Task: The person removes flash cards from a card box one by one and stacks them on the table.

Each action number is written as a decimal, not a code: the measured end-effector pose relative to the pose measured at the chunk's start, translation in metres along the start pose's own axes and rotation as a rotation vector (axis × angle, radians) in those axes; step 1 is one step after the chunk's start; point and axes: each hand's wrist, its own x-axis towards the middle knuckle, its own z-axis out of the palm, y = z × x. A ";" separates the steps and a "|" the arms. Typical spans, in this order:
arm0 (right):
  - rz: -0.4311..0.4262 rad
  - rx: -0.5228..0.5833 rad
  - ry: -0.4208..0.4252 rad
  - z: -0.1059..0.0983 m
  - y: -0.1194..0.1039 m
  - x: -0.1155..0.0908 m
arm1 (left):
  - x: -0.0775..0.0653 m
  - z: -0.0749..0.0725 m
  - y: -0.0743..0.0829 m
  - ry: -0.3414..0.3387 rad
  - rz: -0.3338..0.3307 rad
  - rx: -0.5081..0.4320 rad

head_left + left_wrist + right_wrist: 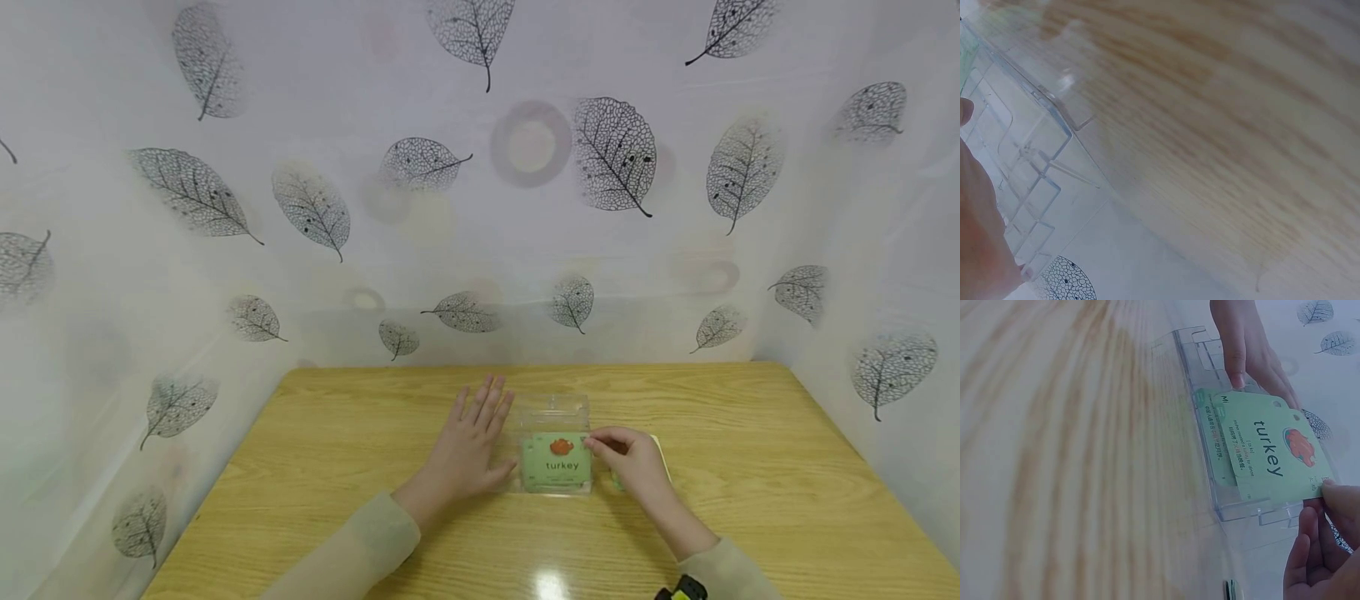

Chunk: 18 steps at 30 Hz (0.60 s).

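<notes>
A light green flash card [1266,469] printed with "turkey" and an orange-red picture lies tilted across the clear plastic box [1235,510] in the right wrist view. My right hand [633,465] pinches its corner between thumb and fingers. Below it, inside the box, another green card [1210,440] shows along one side. My left hand [463,454] lies with straight, spread fingers at the box's left side, thumb pointing toward the card. The left wrist view catches only part of this hand [982,231] beside the transparent walls.
Partly under my right hand lies a thin stack of cards [660,454], seen edge-on in the right wrist view. Everything rests on a wood-grain table [360,433]. A white leaf-print curtain [480,242] stands behind it and at both sides. My right wrist wears a dark band [686,588].
</notes>
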 end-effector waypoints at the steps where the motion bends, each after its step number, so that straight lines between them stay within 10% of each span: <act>1: 0.002 0.003 0.001 0.000 0.000 0.000 | 0.000 0.000 0.000 -0.001 0.000 -0.001; 18: 0.015 0.033 -0.004 -0.001 -0.002 0.000 | 0.000 0.000 0.000 0.011 0.004 0.002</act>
